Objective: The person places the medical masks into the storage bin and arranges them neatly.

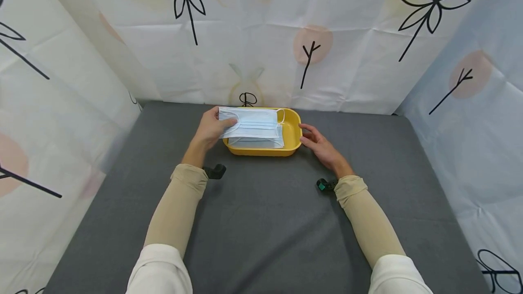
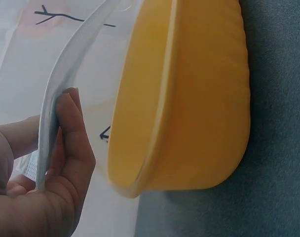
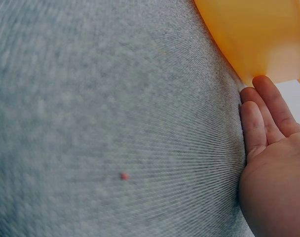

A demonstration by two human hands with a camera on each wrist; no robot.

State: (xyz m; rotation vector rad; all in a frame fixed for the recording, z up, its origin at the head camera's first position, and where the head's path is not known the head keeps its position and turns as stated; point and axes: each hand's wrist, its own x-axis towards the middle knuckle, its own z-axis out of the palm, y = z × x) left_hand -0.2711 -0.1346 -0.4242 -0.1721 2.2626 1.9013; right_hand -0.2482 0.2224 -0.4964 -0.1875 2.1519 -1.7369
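Note:
My left hand (image 1: pixel 210 128) pinches a light-blue pleated face mask (image 1: pixel 257 124) by its left end, thumb on top, above the yellow bin (image 1: pixel 292 135). White ear loops show at both ends of this mask. Beneath it, another face mask (image 1: pixel 261 143) shows over the bin's front part, mostly covered. Seen edge-on in the left wrist view, the held mask (image 2: pixel 51 98) curves up from between thumb and fingers, beside the bin's rim. My right hand (image 1: pixel 320 146) is at the bin's right end, its fingers (image 3: pixel 271 101) fairly straight, tips right at the yellow wall.
A dark grey cloth (image 1: pixel 261 203) covers the table under the bin. Close behind the bin hangs a white patterned curtain (image 1: pixel 253 53), with more curtain at the left and right sides. A tiny red speck (image 3: pixel 124 176) lies on the cloth in the right wrist view.

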